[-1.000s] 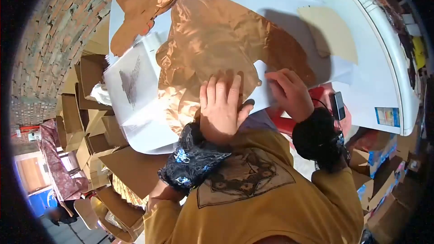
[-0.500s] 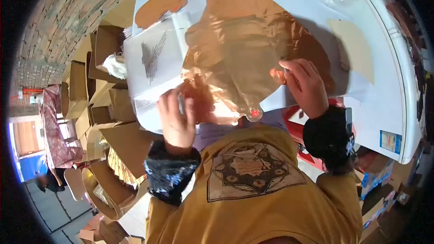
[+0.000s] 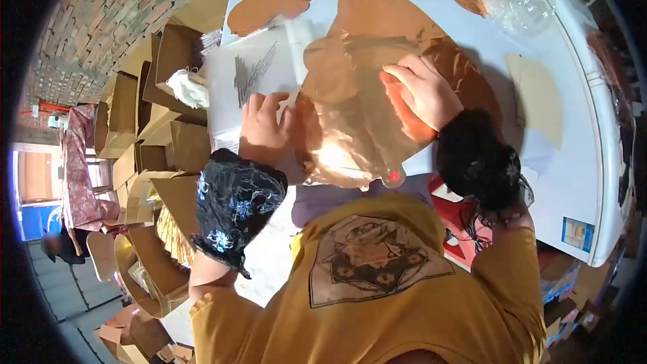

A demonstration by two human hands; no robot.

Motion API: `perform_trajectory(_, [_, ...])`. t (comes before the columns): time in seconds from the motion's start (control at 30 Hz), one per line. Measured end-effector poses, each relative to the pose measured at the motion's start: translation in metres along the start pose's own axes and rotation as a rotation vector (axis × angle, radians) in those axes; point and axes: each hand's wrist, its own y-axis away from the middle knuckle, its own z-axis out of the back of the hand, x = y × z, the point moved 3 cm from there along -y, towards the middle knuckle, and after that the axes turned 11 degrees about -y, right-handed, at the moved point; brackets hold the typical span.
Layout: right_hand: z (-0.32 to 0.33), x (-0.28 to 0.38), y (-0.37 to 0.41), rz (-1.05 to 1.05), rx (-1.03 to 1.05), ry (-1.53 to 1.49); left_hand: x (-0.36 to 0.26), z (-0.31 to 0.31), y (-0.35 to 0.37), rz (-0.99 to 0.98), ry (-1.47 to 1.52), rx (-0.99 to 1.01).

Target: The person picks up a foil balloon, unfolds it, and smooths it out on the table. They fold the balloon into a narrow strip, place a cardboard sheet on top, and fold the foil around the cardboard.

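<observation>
A flat, copper-coloured foil balloon [image 3: 364, 114] lies on the white table in front of me, its small tab with a red mark [image 3: 395, 176] at the near edge. My right hand [image 3: 424, 91] rests over the balloon's right half, fingers bent and pressed together; what they hold, if anything, is hidden. To the left, my left hand [image 3: 266, 125] is open, its slightly bent fingers apart over the edge of a stack of clear plastic bags [image 3: 229, 94]. Several thin dark sticks [image 3: 251, 81] lie on these bags, beyond my left fingertips.
More copper foil balloons [image 3: 276, 0] lie at the far side of the table [image 3: 563, 182]. Crumpled clear plastic [image 3: 522, 10] and a beige sheet [image 3: 536, 98] are on the right. Open cardboard boxes [image 3: 185, 61] crowd the left side, and a red stool [image 3: 455, 229] stands below.
My right hand has moved left and inward over the balloon. My left hand has come off the balloon's left edge and up towards the plastic bags. The view has shifted slightly.
</observation>
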Motion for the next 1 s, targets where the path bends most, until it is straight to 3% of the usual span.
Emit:
perform_trajectory(0.03, [-0.002, -0.008, -0.001, -0.007, 0.001, 0.008, -0.007, 0.005, -0.006, 0.034, 0.014, 0.046])
perform_trajectory(0.1, [-0.006, -0.019, -0.006, -0.017, 0.003, 0.02, -0.013, 0.01, -0.009, -0.184, -0.086, 0.0])
perform_trajectory(0.17, [-0.008, -0.024, -0.009, -0.064, 0.041, 0.042, -0.009, 0.0, -0.018, 0.006, -0.04, 0.104])
perform_trajectory(0.27, [-0.01, -0.026, -0.01, -0.128, 0.077, 0.042, -0.001, -0.011, -0.025, -0.046, -0.066, 0.159])
perform_trajectory(0.43, [-0.012, -0.024, -0.009, -0.116, 0.048, 0.063, -0.014, 0.01, -0.034, -0.283, -0.089, 0.254])
perform_trajectory(0.5, [-0.011, -0.02, -0.01, -0.107, 0.013, 0.061, -0.009, 0.003, -0.045, -0.159, -0.024, 0.383])
perform_trajectory(0.57, [-0.011, -0.02, -0.009, -0.134, 0.052, 0.07, -0.003, -0.006, -0.055, 0.126, 0.116, 0.551])
perform_trajectory(0.67, [-0.011, -0.024, -0.007, -0.145, 0.068, 0.067, -0.004, -0.002, -0.065, 0.163, 0.262, 0.693])
perform_trajectory(0.77, [-0.009, -0.019, -0.008, -0.173, 0.067, 0.069, 0.007, -0.02, -0.066, 0.063, 0.58, 0.651])
perform_trajectory(0.87, [-0.01, -0.021, -0.008, -0.18, 0.057, 0.073, -0.012, -0.006, -0.068, 0.299, 0.794, 0.823])
perform_trajectory(1.0, [-0.008, -0.019, -0.008, -0.203, 0.063, 0.079, -0.034, -0.004, -0.078, 0.327, 0.931, 0.89])
